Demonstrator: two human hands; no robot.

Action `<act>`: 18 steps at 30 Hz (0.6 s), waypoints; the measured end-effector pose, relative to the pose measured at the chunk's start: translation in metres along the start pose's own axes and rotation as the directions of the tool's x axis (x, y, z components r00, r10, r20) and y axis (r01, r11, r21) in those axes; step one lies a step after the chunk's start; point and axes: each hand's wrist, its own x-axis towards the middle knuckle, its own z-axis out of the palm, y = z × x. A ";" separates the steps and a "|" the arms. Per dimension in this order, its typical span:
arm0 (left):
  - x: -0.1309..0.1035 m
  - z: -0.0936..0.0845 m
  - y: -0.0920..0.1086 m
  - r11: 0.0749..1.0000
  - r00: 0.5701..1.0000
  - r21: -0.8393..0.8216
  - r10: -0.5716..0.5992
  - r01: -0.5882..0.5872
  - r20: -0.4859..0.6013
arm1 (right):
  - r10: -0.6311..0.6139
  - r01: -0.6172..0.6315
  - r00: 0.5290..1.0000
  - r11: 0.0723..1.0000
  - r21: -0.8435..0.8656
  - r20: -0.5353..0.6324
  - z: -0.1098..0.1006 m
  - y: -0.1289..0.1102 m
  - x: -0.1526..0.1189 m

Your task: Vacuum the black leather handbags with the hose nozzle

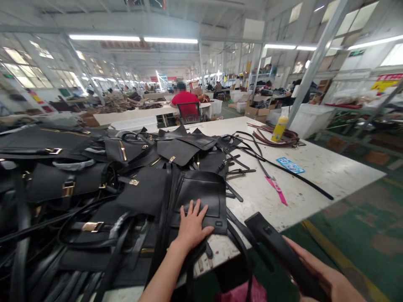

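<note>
My left hand (pixel 192 222) lies flat, fingers spread, on a black leather bag panel (pixel 201 188) at the near edge of the table. Over the floor at the lower right, my right hand (pixel 327 268) grips a long, narrow black leather piece (pixel 277 247), seen nearly edge-on. Its far end points toward the table, and its full shape is hidden by the hand and the frame edge. Black straps (pixel 241 239) hang over the table edge between my hands. To the left, black leather bags (pixel 138 188) with gold-coloured buckles and zips are heaped together.
The white table (pixel 340 172) carries a yellow bottle (pixel 280 128), coiled brown straps (pixel 261 137), a blue card (pixel 290 165) and a pink strip (pixel 277 191). Loose black straps (pixel 296 173) stretch rightward. Ahead, a person in red (pixel 185 97) sits facing away.
</note>
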 end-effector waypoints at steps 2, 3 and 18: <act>-0.009 0.005 -0.004 0.995 0.999 0.086 0.044 -0.045 0.012 | -0.027 0.027 0.999 1.000 0.013 0.026 0.001 -0.016 0.011; -0.011 0.006 -0.005 0.991 0.998 0.114 0.062 -0.063 0.014 | -0.016 0.015 0.998 1.000 0.026 0.061 0.003 -0.024 0.017; -0.014 0.016 -0.012 0.994 0.993 0.053 0.101 -0.098 -0.056 | 0.088 -0.160 0.933 0.970 0.185 0.348 0.034 -0.048 0.096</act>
